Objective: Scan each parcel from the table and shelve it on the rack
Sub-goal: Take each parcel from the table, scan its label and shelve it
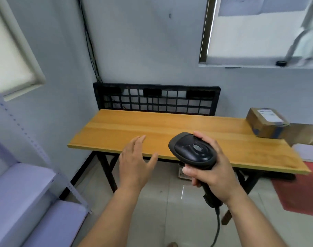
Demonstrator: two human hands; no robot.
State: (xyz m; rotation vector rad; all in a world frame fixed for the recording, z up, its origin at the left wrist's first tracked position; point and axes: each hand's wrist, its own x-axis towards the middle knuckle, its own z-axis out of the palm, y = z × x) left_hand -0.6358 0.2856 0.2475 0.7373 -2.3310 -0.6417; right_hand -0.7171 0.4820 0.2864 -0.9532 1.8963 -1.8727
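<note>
R hand: your right hand (214, 173) is curled tight round the scanner handle; firm, full grip.
Scanner: scanner (193, 150), black, head sticking up out of your fist; cable (217, 227) drops below the grip twd the floor.
L hand: your left hand (136, 163), fingers straight and spread, holds nothing; just left of the scanner grip, over the near table edge.
Parcel: parcel (267, 122), brown box w/ white label on top; sits on the table (134, 129), well right of and beyond your grip; neither hand touches it.
Unclear item: blurred brown shape right of the parcel at frame edge; can't tell what.
Rack: rack (27, 184), pale shelves, far left of your free hand; no box seen on the parts in view.
Progress (est.): scanner in hand, so tool is ready; at least 1 parcel not yet scanned or shelved. Count already shelved: can't tell.
</note>
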